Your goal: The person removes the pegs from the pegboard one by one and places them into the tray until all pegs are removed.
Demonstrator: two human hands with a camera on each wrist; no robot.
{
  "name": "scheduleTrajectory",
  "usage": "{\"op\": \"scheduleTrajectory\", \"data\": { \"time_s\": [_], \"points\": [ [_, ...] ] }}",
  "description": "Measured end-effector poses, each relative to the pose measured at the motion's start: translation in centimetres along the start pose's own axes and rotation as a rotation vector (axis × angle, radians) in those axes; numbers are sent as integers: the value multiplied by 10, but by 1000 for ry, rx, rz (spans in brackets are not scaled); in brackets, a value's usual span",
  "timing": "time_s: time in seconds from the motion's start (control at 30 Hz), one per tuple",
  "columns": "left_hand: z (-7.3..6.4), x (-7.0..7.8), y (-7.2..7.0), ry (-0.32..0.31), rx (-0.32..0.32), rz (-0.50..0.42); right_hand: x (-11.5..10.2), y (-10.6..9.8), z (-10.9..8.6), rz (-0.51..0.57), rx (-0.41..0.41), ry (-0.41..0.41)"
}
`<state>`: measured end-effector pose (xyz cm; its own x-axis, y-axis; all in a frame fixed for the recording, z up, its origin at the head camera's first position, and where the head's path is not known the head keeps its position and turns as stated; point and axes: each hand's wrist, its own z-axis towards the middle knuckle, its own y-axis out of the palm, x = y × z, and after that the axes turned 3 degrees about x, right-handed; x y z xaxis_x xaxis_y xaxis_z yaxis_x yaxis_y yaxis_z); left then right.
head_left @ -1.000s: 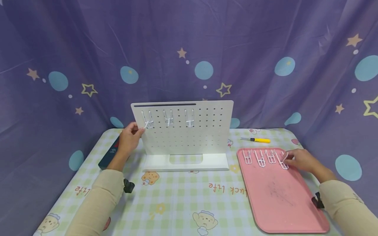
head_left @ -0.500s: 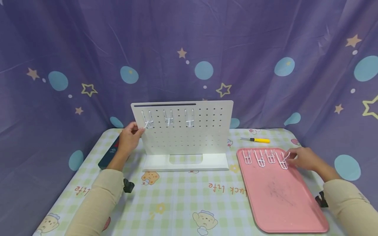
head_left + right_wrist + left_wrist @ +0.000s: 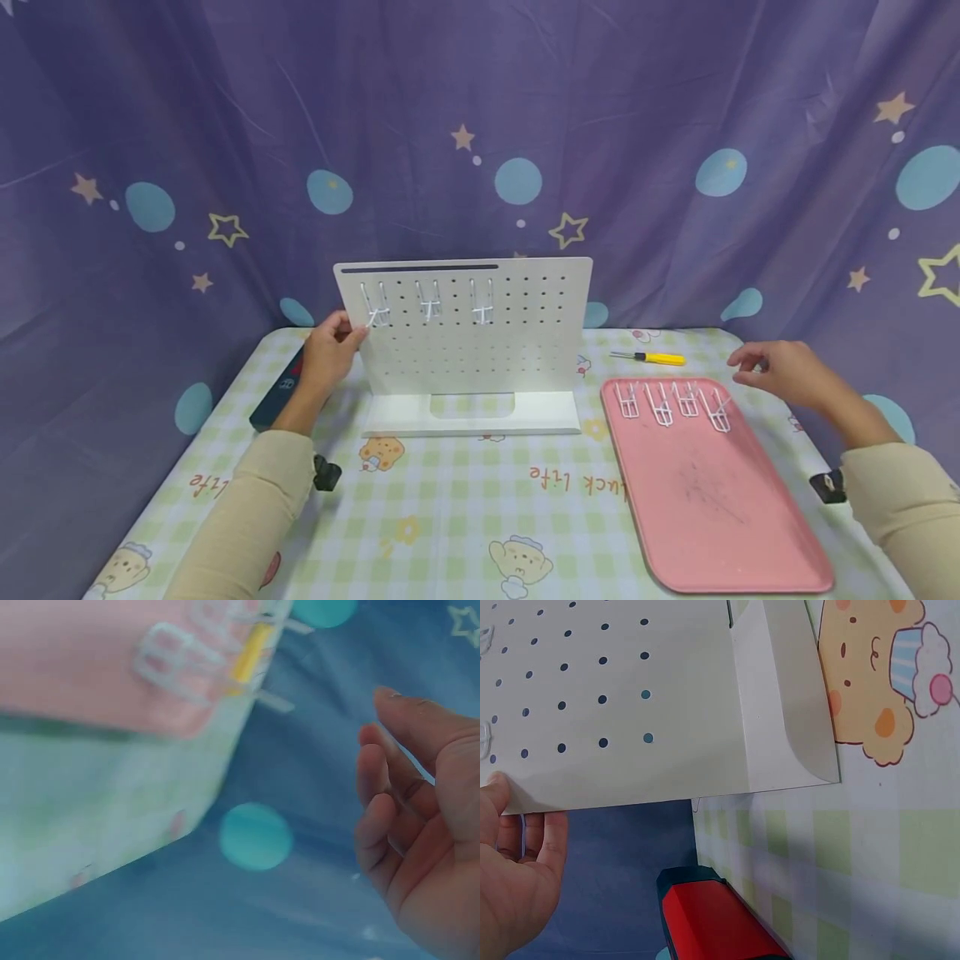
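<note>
Your left hand (image 3: 330,354) grips the left edge of the white pegboard (image 3: 468,358), thumb on the front face, fingers behind. The pegboard stands upright on its base, with three mounted wire hooks (image 3: 430,308) spaced across its upper left area. Your right hand (image 3: 787,372) holds nothing; its fingers are loosely bent, beside the far right corner of the pink tray (image 3: 720,517) and apart from its contents. Four loose wire hooks (image 3: 661,410) lie side by side along the tray's far end, the rightmost nearest that hand and slightly skewed. A yellow-handled screwdriver (image 3: 663,359) lies beyond the tray; a dark case (image 3: 276,398) with a red part, identity uncertain, lies left of the pegboard. Assessment: steady the pegboard with light, even pressure, since pulling its edge could shift the base. Handle any loose hook by its frame, one at a time, as neighbouring wires sit close and could snag. Carry the right hand clear of the screwdriver.
</note>
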<state>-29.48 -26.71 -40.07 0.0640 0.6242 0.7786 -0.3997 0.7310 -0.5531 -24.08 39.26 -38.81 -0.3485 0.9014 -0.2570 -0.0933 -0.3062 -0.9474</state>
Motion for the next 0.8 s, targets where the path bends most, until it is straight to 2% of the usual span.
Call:
{"op": "scheduleTrajectory", "data": {
  "time_s": [0.2,0.33,0.57,0.8],
  "points": [
    [0,-3,-1,14,5,-4,-38,-9,13,-18,66,-53],
    [0,-3,-1,8,1,-4,-67,-6,26,-16,168,-124],
    [-1,0,-1,7,-9,-15,-113,11,52,37,361,-254],
    [-1,0,-1,10,-5,-19,-152,28,84,96,440,-272]
  ]
}}
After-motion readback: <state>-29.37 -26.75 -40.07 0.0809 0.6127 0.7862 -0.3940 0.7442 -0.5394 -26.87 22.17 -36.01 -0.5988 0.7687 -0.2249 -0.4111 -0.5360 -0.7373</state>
